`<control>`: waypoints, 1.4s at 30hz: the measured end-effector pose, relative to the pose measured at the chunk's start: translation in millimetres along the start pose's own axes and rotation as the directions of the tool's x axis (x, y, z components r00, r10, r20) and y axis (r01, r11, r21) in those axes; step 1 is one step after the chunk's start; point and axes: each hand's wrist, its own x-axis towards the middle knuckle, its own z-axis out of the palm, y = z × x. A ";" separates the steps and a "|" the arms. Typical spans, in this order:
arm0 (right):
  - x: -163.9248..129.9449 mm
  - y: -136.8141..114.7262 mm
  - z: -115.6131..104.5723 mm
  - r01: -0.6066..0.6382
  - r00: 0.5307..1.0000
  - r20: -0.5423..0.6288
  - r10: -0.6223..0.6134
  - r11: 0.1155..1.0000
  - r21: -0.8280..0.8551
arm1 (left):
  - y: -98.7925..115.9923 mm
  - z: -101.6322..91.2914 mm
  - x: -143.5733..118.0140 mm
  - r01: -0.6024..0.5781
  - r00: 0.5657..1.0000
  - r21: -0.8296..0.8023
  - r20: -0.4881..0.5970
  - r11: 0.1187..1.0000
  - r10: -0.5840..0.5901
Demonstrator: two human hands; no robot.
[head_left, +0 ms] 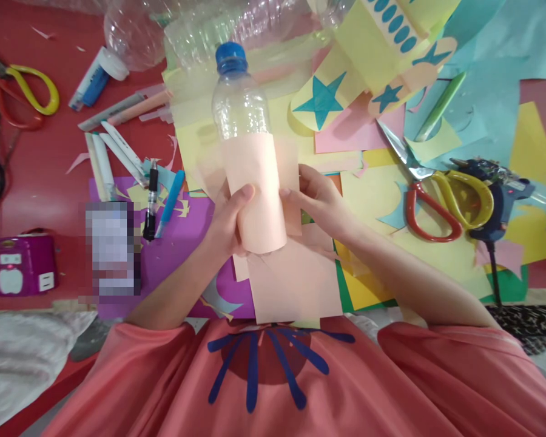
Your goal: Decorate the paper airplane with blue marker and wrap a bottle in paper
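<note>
A clear plastic bottle [242, 108] with a blue cap [232, 57] stands tilted slightly away in front of me. Around its lower part curves a sheet of peach paper [256, 182]. My left hand [231, 218] is closed round the bottle's left side, thumb pressing on the paper. On the right, my right hand [316, 197] pinches the sheet's free edge, which sticks out beside the bottle. Under the bottle's base lies another peach sheet [295, 279]. The fingers behind the bottle are hidden.
Red-and-yellow scissors [430, 182] and a dark blue glue gun [500, 203] lie to the right. Star-decorated paper pieces [323, 100] are at the back. Markers [122, 152], a phone [113, 249], a purple box-shaped device [25, 264] and more scissors [31, 91] lie to the left.
</note>
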 end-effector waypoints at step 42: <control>-137.6 6.8 -127.2 -0.422 0.850 -0.420 -0.318 0.068 -0.904 | 5.7 -3.6 3.3 0.016 0.999 0.144 -0.044 0.989 -0.010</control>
